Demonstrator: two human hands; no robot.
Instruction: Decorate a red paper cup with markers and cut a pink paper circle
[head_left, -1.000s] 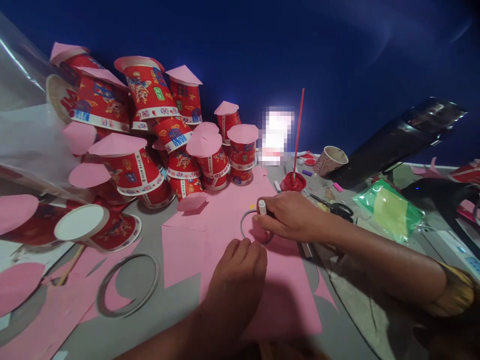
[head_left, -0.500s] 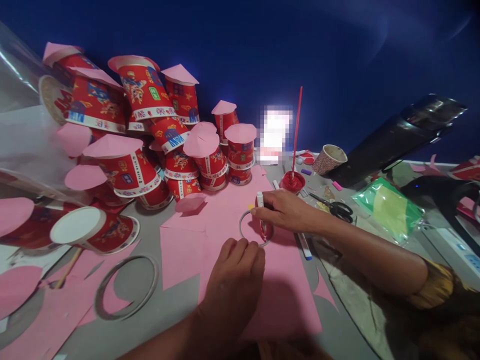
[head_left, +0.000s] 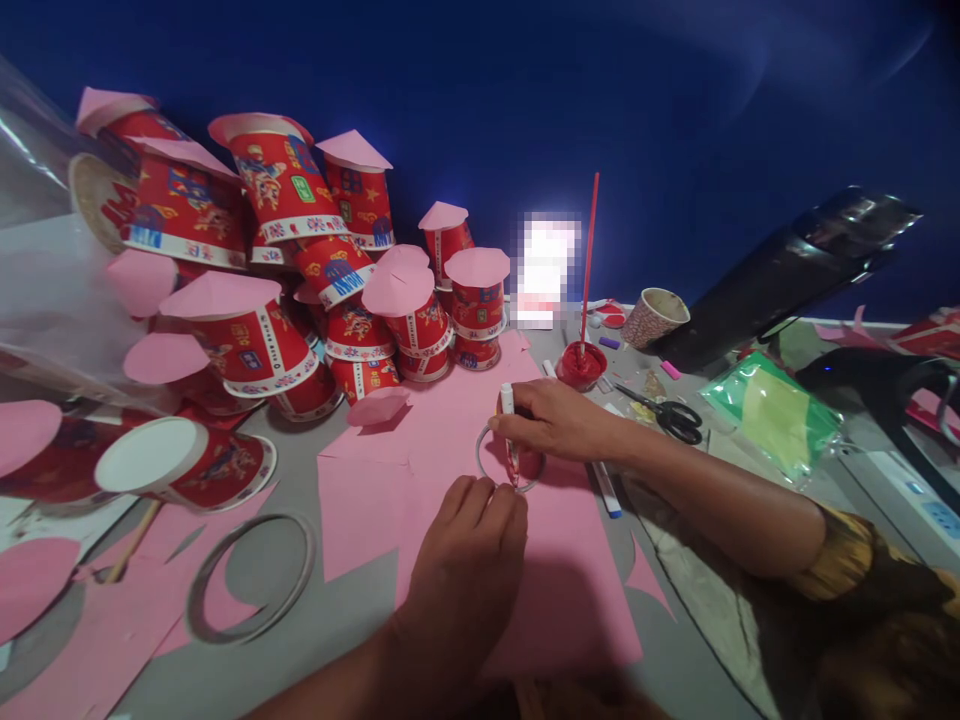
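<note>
My right hand (head_left: pixel 559 420) is closed around a white marker (head_left: pixel 509 440) with a reddish lower part. It stands nearly upright with its tip down, inside the near edge of a thin grey ring (head_left: pixel 481 462). This ring lies flat on a sheet of pink paper (head_left: pixel 570 590). With curled fingers, my left hand (head_left: pixel 476 565) rests on the paper at the ring's near edge, holding it down; its fingertips are hidden. A second, larger grey ring (head_left: pixel 196 600) lies to the left among pink paper scraps (head_left: pixel 97 640).
Red paper cups (head_left: pixel 281 180) with pink paper tops are piled at the left. Behind my right hand stand a red paint pot (head_left: pixel 581 378) with a stick, black scissors (head_left: pixel 679 420) and a patterned cup (head_left: pixel 656 318). A black cylinder (head_left: pixel 787 275) leans at the right, beyond a green packet (head_left: pixel 776 415).
My right hand and the marker have shifted slightly left along the ring's near inner edge. My left hand stays in place. The whole view has moved a little.
</note>
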